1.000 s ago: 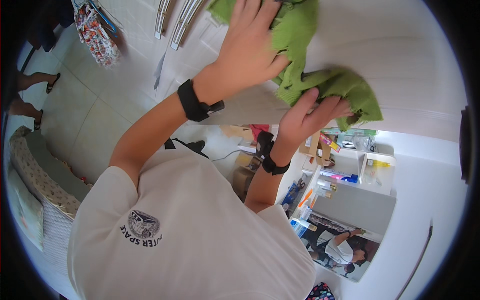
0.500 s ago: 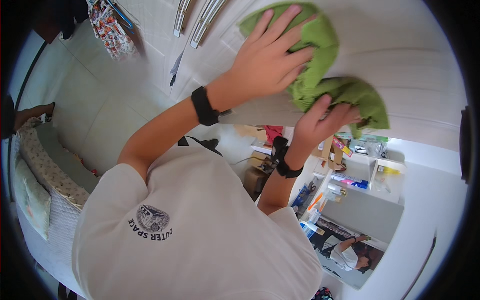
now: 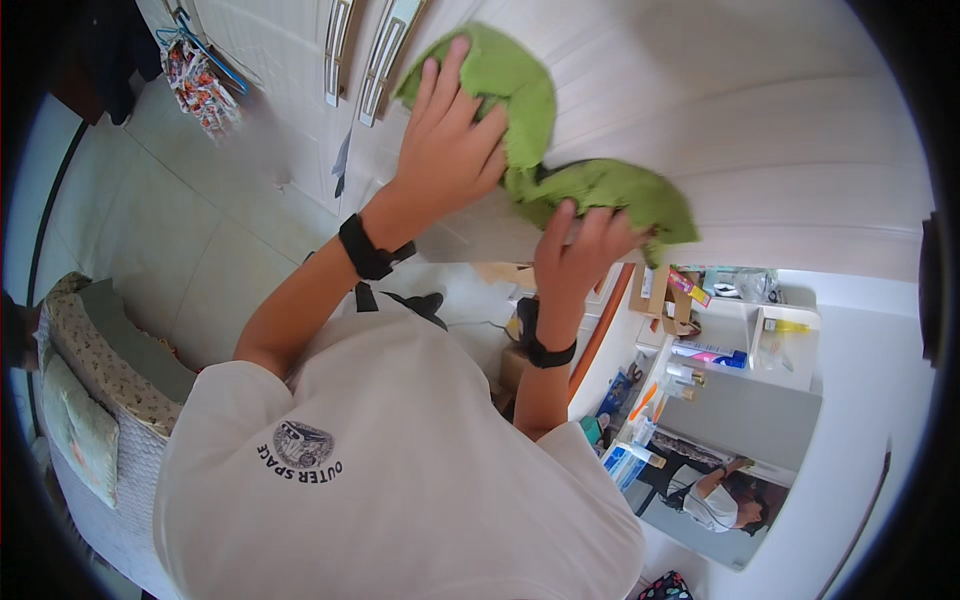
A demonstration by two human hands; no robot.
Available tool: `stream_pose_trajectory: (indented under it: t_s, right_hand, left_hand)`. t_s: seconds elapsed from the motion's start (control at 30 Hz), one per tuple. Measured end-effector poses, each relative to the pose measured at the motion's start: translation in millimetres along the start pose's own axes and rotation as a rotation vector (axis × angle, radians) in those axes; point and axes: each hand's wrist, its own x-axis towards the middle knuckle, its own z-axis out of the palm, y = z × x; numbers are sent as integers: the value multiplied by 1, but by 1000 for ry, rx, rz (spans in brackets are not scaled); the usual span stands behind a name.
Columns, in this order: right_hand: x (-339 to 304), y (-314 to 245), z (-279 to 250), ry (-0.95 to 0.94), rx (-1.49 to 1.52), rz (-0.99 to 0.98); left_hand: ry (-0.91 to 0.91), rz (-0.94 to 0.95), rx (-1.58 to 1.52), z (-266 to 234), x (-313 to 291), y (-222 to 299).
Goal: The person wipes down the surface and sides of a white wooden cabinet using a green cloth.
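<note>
A green cloth (image 3: 525,95) lies bunched against a pale cabinet door (image 3: 760,130). My left hand (image 3: 445,145) presses flat on the cloth's left part, fingers stretched out and a little apart, close to the long metal door handles (image 3: 388,60). Lower and to the right, my right hand (image 3: 580,255) has its fingers bent over the cloth's lower part and grips it. The fingertips of this hand are partly hidden in the folds. Both wrists wear black bands.
Below the door at right are shelves with a cardboard box (image 3: 648,292), bottles and small packages, beside a mirror (image 3: 740,420). A bed with a pillow (image 3: 80,430) is at lower left. Clothing on a blue hanger (image 3: 205,55) hangs at upper left, above the tiled floor (image 3: 215,235).
Both hands and the green cloth have slid left along the cabinet door, nearer to the handles. The left hand has also moved a little lower.
</note>
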Motion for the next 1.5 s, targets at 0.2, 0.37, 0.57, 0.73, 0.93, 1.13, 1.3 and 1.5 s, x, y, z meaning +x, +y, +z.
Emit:
stream_pose_trajectory:
  t_s: [0.2,0.37,0.57,0.73,0.93,1.13,1.3,1.5]
  right_hand:
    - [48,-14,-13,121,61,29]
    - [9,-21,15,-84,-6,43]
    - [3,-7,11,-42,-63,19]
    - [64,-2,-27,204,-62,-31]
    - [46,-7,-11,38,-46,9]
    - [2,13,-9,-118,-83,-23]
    - [46,41,-53,-28,-202,-26]
    - [124,67,-123,247,-190,-42]
  left_hand:
    - [79,19,-78,-23,56,29]
    - [73,-7,-88,-5,18,13]
    - [-15,-34,-85,-5,6,8]
    - [87,22,-128,-27,69,34]
    - [119,8,-93,-17,64,31]
    - [-74,31,-62,-21,36,10]
    - [35,187,-56,-58,105,37]
    - [189,288,294,-100,197,76]
